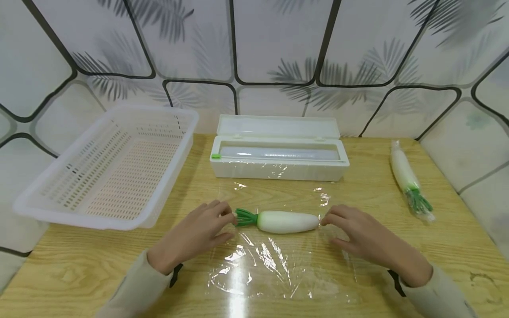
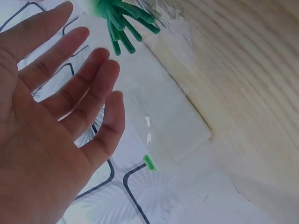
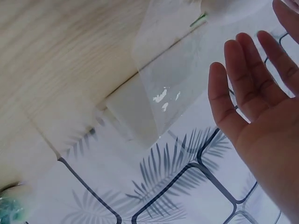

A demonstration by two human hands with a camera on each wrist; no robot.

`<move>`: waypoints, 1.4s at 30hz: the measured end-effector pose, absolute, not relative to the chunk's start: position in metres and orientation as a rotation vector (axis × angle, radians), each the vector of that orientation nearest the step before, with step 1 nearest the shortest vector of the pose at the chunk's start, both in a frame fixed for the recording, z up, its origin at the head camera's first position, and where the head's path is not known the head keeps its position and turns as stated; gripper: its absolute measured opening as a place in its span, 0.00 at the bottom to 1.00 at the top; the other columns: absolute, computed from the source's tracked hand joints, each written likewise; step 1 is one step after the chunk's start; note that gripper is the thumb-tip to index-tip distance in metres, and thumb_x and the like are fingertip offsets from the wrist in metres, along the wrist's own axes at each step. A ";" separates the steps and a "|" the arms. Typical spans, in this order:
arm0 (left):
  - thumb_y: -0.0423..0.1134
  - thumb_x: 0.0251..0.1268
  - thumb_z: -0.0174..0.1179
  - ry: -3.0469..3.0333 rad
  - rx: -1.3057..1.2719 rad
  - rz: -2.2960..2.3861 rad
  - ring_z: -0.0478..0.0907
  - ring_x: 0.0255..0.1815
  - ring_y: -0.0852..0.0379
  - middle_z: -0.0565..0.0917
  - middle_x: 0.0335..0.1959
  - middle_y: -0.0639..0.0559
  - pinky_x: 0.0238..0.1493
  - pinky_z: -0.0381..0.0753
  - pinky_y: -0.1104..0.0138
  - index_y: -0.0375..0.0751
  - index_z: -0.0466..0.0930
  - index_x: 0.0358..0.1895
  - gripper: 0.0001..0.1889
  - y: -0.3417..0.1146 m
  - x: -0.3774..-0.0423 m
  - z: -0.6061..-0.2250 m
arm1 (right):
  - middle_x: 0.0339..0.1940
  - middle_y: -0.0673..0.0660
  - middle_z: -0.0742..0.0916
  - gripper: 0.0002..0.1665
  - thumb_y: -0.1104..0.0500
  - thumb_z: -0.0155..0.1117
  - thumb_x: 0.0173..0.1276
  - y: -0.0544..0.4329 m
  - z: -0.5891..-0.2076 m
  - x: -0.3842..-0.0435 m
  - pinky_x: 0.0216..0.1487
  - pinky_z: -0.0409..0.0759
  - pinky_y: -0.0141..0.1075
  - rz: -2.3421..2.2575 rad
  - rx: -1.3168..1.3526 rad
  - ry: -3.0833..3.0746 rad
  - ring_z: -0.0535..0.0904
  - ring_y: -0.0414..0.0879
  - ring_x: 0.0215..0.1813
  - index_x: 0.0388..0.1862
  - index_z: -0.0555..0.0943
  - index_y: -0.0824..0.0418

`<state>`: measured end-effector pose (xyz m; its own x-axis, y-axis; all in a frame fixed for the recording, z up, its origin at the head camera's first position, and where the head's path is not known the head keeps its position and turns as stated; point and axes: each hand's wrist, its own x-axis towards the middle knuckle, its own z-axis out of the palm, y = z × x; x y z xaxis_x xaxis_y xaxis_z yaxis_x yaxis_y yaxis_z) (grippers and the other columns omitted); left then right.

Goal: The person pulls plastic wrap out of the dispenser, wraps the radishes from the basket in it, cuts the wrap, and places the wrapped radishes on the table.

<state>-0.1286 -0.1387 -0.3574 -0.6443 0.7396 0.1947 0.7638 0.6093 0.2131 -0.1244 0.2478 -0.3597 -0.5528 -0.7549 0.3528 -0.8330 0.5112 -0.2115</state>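
A white radish with green stems [image 1: 288,221] lies sideways on a sheet of clear plastic wrap [image 1: 270,265] spread over the wooden table. My left hand [image 1: 203,229] is at its leafy end, fingers loosely bent and pinching nothing. At the tapered tip is my right hand [image 1: 354,232], its fingers relaxed beside the radish. Both wrist views show the left palm [image 2: 51,121] and the right palm [image 3: 266,112] with nothing held. Behind the radish stands a white wrap dispenser [image 1: 278,170], lid raised, a roll of film inside; the sheet reaches its front.
A white perforated basket [image 1: 159,194] stands at the left. Another radish, wrapped in plastic [image 1: 405,170], lies at the right back of the table [image 1: 417,247]. A patterned wall covering [image 1: 274,39] rises right behind the table.
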 end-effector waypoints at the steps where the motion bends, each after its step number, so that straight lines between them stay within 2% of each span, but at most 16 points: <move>1: 0.41 0.61 0.72 -2.733 -1.299 -0.423 0.77 0.44 0.55 0.81 0.43 0.53 0.44 0.80 0.60 0.43 0.85 0.44 0.11 -0.140 -0.126 -0.357 | 0.44 0.49 0.83 0.27 0.67 0.83 0.45 0.250 -0.361 -0.121 0.39 0.83 0.40 0.544 1.375 -2.536 0.81 0.45 0.43 0.46 0.83 0.58; 5: 0.41 0.60 0.73 -2.696 -1.407 -0.461 0.78 0.41 0.59 0.81 0.38 0.58 0.42 0.79 0.63 0.47 0.85 0.40 0.08 -0.148 -0.114 -0.359 | 0.40 0.45 0.81 0.25 0.68 0.82 0.45 0.257 -0.366 -0.108 0.35 0.79 0.32 0.605 1.463 -2.546 0.78 0.39 0.38 0.41 0.83 0.54; 8: 0.40 0.59 0.73 -2.670 -1.472 -0.496 0.76 0.38 0.63 0.81 0.36 0.62 0.38 0.77 0.66 0.51 0.86 0.37 0.06 -0.153 -0.106 -0.363 | 0.38 0.42 0.79 0.22 0.65 0.82 0.47 0.263 -0.372 -0.099 0.33 0.76 0.28 0.627 1.517 -2.583 0.75 0.34 0.37 0.39 0.82 0.51; 13: 0.42 0.53 0.75 -2.626 -1.532 -0.490 0.76 0.37 0.65 0.79 0.35 0.64 0.36 0.74 0.70 0.56 0.85 0.35 0.09 -0.160 -0.095 -0.372 | 0.38 0.40 0.77 0.20 0.56 0.82 0.48 0.272 -0.381 -0.084 0.32 0.73 0.27 0.598 1.568 -2.662 0.72 0.31 0.37 0.35 0.80 0.47; 17: 0.46 0.48 0.76 -2.657 -1.552 -0.482 0.74 0.39 0.65 0.78 0.37 0.64 0.38 0.76 0.69 0.57 0.84 0.34 0.11 -0.164 -0.085 -0.375 | 0.35 0.36 0.73 0.23 0.53 0.82 0.44 0.275 -0.384 -0.072 0.31 0.68 0.26 0.579 1.552 -2.741 0.66 0.30 0.34 0.31 0.75 0.44; 21: 0.52 0.43 0.78 -2.668 -1.596 -0.434 0.70 0.38 0.65 0.74 0.37 0.65 0.37 0.73 0.71 0.58 0.81 0.32 0.15 -0.164 -0.080 -0.377 | 0.32 0.33 0.68 0.26 0.56 0.80 0.40 0.273 -0.386 -0.061 0.31 0.61 0.27 0.535 1.503 -2.818 0.60 0.29 0.31 0.27 0.69 0.42; 27: 0.44 0.37 0.78 -2.606 -1.603 -0.411 0.64 0.37 0.64 0.67 0.35 0.66 0.35 0.67 0.74 0.60 0.75 0.25 0.18 -0.161 -0.077 -0.381 | 0.32 0.32 0.69 0.25 0.63 0.76 0.44 0.272 -0.387 -0.057 0.32 0.62 0.28 0.523 1.471 -2.799 0.62 0.28 0.32 0.27 0.69 0.41; 32: 0.37 0.43 0.73 -2.597 -1.581 -0.434 0.64 0.35 0.65 0.67 0.33 0.66 0.34 0.66 0.74 0.60 0.73 0.21 0.16 -0.160 -0.076 -0.382 | 0.33 0.33 0.71 0.24 0.68 0.74 0.49 0.271 -0.387 -0.057 0.31 0.66 0.29 0.536 1.499 -2.762 0.64 0.29 0.33 0.27 0.72 0.42; 36: 0.37 0.48 0.71 -2.605 -1.587 -0.410 0.69 0.36 0.65 0.73 0.34 0.66 0.34 0.68 0.72 0.60 0.77 0.23 0.13 -0.161 -0.078 -0.377 | 0.34 0.34 0.73 0.22 0.68 0.73 0.52 0.271 -0.383 -0.059 0.30 0.69 0.30 0.549 1.508 -2.783 0.65 0.29 0.33 0.28 0.75 0.42; 42: 0.37 0.53 0.73 -2.600 -1.528 -0.413 0.75 0.37 0.63 0.79 0.35 0.64 0.37 0.77 0.66 0.54 0.80 0.29 0.09 -0.163 -0.083 -0.367 | 0.33 0.34 0.71 0.23 0.67 0.74 0.48 0.273 -0.374 -0.064 0.31 0.66 0.24 0.559 1.471 -2.686 0.65 0.29 0.33 0.30 0.74 0.42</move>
<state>-0.0827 -0.1633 -0.3671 -0.4927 0.8421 0.2191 0.8686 0.4608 0.1823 -0.0642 0.2728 -0.3736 -0.5532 -0.8101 0.1944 -0.8203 0.4890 -0.2965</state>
